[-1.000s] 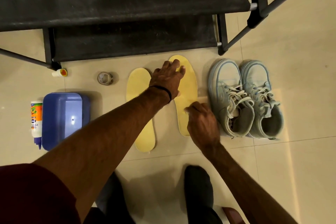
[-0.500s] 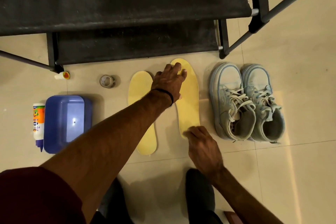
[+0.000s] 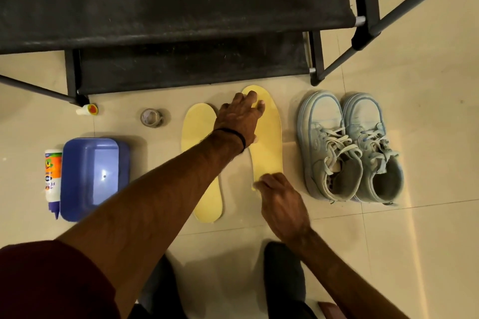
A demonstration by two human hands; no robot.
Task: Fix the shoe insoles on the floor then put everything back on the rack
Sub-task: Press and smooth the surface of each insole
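Right hand slid down the right flat pale-yellow foam insole from its waist to the heel end at 6 o'clock, fingers curled over that edge; pinching or merely pressing, cannot tell. Left hand unmoved, fingers spread loosely and pressing flat on the toe end at 12 o'clock, holding nothing. Probably smoothing or pinning the insole to the glossy beige tiled floor ahead of a lift; no insole back in a shoe yet. Left pale-yellow foam insole lying flat just beside, at 9 o'clock of the worked one. Pair of light-blue laced fabric sneakers at 3 o'clock, mouths open. Further toward 9 o'clock: clear tape roll, glossy blue plastic tub, white glue bottle with orange label. Black fabric-shelved metal rack at 12 o'clock, matte and dusty.
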